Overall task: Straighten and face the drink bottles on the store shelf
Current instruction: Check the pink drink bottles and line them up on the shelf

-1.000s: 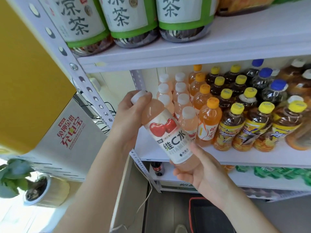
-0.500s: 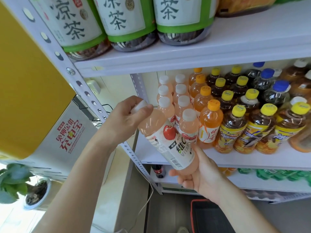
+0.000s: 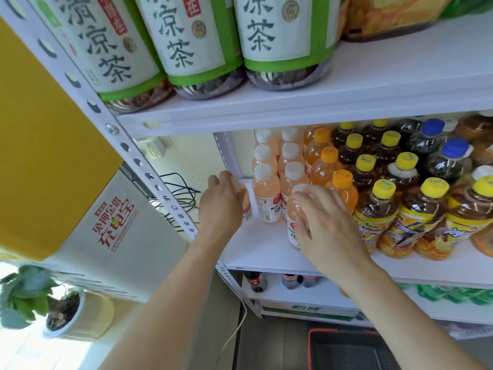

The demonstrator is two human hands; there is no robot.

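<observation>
On the white metal middle shelf (image 3: 266, 252), left of the orange-capped clear plastic orange-drink bottle (image 3: 344, 190), head view: right hand (image 3: 329, 228) is wrapped round the front white-capped pink plastic drink bottle (image 3: 292, 233), just beside the orange one. Left hand (image 3: 222, 206) grips a second pink bottle (image 3: 246, 209) further left, upright. Likely seating both as front facings. Labels are mostly covered, so I can't confirm facing.

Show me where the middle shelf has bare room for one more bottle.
Bare patch on the white middle shelf, front left: between the left hand gripping the end pink bottle and the right hand gripping the front pink white-capped bottle, ahead of the pink rows. Rightward, yellow-capped brown tea bottles stand tightly packed.
</observation>
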